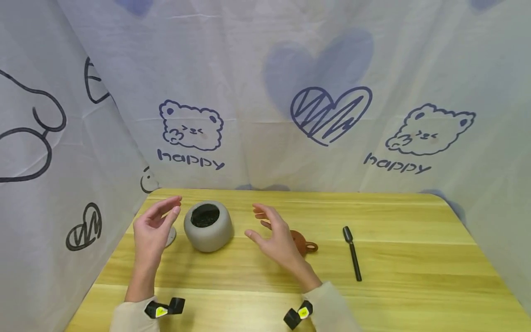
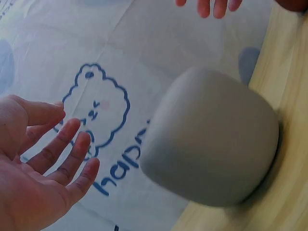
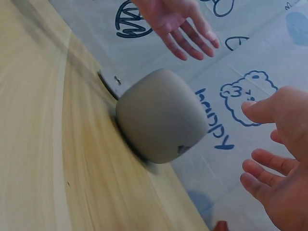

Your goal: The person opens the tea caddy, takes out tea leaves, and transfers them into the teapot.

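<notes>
A round grey jar (image 1: 209,237) stands on the wooden table, its mouth uncovered and dark leafy stuff, like tea leaves, inside. To its left my left hand (image 1: 154,227) is raised with loosely bent fingers, holding nothing; the left wrist view shows the jar (image 2: 211,139) apart from those fingers. On the other side, my right hand (image 1: 274,235) faces the jar, fingers spread and nothing between them. A pale round lid (image 1: 171,236) lies partly hidden behind the left hand. Behind the right hand sits a reddish-brown clay teapot (image 1: 299,243), mostly covered, its loop handle showing.
A dark scoop (image 1: 352,253) with a long handle lies on the table (image 1: 415,258) to the right of the teapot. White cloth (image 1: 257,138) with printed bears and hearts hangs behind the table's back edge and along the left side.
</notes>
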A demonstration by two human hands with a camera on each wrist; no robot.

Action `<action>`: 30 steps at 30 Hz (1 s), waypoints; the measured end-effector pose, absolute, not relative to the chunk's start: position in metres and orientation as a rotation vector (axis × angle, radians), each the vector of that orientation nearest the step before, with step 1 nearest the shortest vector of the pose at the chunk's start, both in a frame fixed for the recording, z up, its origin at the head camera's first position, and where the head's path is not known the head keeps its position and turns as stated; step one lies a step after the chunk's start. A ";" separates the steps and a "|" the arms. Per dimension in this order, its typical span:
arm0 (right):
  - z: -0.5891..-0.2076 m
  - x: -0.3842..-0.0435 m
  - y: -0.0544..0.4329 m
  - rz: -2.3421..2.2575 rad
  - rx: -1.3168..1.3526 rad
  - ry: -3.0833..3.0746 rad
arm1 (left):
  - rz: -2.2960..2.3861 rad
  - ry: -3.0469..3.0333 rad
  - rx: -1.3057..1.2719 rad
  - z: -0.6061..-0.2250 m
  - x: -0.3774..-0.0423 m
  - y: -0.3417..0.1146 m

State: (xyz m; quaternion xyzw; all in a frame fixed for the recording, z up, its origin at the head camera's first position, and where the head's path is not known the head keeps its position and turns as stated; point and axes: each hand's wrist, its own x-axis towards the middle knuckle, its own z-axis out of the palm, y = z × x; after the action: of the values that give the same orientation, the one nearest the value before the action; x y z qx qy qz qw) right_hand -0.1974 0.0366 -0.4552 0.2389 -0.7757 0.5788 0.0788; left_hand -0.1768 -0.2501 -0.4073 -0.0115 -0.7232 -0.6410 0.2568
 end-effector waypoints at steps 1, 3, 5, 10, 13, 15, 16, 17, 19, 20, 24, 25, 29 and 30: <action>-0.456 -0.198 0.034 1.733 0.715 -2.331 | -1.729 -1.965 -0.010 -0.409 -0.177 -0.254; -0.458 -0.198 0.029 1.737 0.715 -2.347 | -1.720 -1.967 0.031 -0.413 -0.177 -0.263; -0.460 -0.198 0.024 1.754 0.717 -2.354 | -1.698 -1.981 0.073 -0.417 -0.177 -0.271; -0.465 -0.199 0.013 1.800 0.725 -2.351 | -1.646 -2.021 0.197 -0.427 -0.177 -0.288; -0.470 -0.200 0.007 1.814 0.730 -2.348 | -1.617 -2.057 0.268 -0.433 -0.176 -0.295; -0.472 -0.201 0.004 1.832 0.728 -2.350 | -1.587 -2.089 0.321 -0.438 -0.177 -0.300; -0.473 -0.201 0.002 1.842 0.728 -2.354 | -1.580 -2.097 0.341 -0.440 -0.177 -0.302; -0.474 -0.201 0.000 1.854 0.727 -2.361 | -1.571 -2.106 0.357 -0.443 -0.177 -0.304; -0.476 -0.202 -0.003 1.884 0.728 -2.363 | -1.562 -2.117 0.382 -0.448 -0.179 -0.309; -0.476 -0.202 -0.004 1.896 0.730 -2.364 | -1.551 -2.126 0.389 -0.451 -0.180 -0.311; -0.479 -0.205 -0.011 1.939 0.744 -2.356 | -1.505 -2.164 0.423 -0.462 -0.182 -0.318; -0.481 -0.205 -0.013 1.947 0.744 -2.350 | -1.486 -2.180 0.437 -0.464 -0.182 -0.320; -0.486 -0.207 -0.021 1.973 0.735 -2.332 | -1.432 -2.229 0.497 -0.473 -0.181 -0.324; -0.487 -0.208 -0.023 1.973 0.732 -2.332 | -1.415 -2.243 0.509 -0.475 -0.181 -0.325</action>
State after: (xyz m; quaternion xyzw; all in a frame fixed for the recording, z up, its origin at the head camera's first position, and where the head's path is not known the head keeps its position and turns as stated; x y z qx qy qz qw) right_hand -0.2078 -0.0235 -0.4872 0.2330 -0.7424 0.6281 0.0000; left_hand -0.1806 -0.3250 -0.4751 0.1839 -0.8105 -0.5112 0.2191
